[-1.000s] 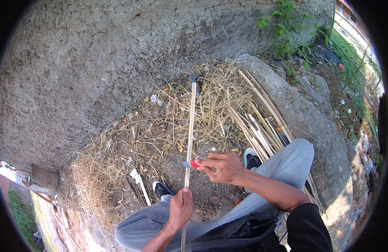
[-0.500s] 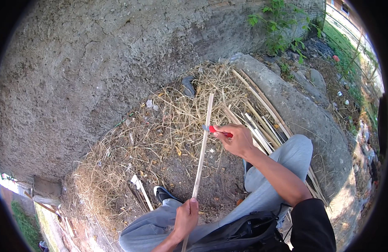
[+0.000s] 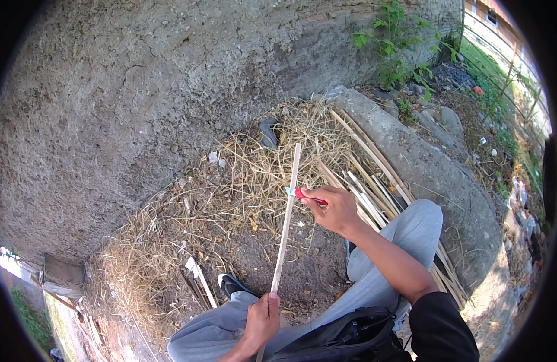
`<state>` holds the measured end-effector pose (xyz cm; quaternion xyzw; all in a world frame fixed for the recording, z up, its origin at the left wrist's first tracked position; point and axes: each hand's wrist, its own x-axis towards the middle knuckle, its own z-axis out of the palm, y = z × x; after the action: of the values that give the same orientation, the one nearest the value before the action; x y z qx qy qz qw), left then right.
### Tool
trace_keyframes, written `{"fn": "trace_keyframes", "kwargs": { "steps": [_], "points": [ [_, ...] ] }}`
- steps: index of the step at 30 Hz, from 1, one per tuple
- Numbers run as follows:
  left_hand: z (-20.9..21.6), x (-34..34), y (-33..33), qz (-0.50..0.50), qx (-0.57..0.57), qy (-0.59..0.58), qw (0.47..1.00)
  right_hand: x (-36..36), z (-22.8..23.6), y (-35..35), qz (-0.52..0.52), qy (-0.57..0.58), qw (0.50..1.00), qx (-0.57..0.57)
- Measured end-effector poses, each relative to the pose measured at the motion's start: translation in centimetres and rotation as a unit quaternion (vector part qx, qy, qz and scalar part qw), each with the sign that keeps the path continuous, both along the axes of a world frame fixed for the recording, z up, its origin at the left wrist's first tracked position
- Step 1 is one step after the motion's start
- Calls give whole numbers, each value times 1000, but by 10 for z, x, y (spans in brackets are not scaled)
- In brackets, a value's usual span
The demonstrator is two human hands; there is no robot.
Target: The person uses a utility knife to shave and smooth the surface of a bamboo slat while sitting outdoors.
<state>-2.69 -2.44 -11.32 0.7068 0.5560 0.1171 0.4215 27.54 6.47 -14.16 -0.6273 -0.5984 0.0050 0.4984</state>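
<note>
A long, pale strip of wood or bamboo (image 3: 284, 235) slants up and away from my lap. My left hand (image 3: 263, 318) is closed round its near part, and its lower end runs down past the hand. Between the fingers of my right hand (image 3: 334, 209) is a red-handled utility knife (image 3: 302, 193). Its short, light blade lies against the strip's upper part, a little below the far tip. The rest of the knife's handle is mostly hidden by my fingers.
Several similar strips (image 3: 375, 196) lie to the right beside a long grey rock (image 3: 405, 142). Dry straw (image 3: 230, 169) covers the ground before a rough wall (image 3: 140, 90). A dark bag (image 3: 345, 335) rests on my lap, and a pale offcut (image 3: 201, 280) lies by my shoe (image 3: 235, 283).
The knife and right hand have shifted slightly down along the strip, and the blade now shows brighter. The whole view has tilted a little. Both hands keep their hold.
</note>
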Motion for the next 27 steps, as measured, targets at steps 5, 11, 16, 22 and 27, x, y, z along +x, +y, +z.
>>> {"fn": "trace_keyframes", "kwargs": {
  "steps": [5, 11, 16, 22, 27],
  "points": [
    [8, -3, -9, -15, 11, 17, 1000, 5, -1, 7, -46, 61, 991, -112],
    [0, -45, -25, 13, 84, 66, 994, 101, 4, 21, -176, 183, 966, -53],
    [4, -40, -4, 35, -11, -16, 999, 55, 1, 4, -27, 281, 959, 10],
    [1, -36, -2, 37, -36, -40, 998, -6, 24, -19, 129, 252, 958, -42],
    [7, -30, -5, 36, -63, -55, 996, -19, 17, -19, 141, 384, 911, -54]
  ]
}}
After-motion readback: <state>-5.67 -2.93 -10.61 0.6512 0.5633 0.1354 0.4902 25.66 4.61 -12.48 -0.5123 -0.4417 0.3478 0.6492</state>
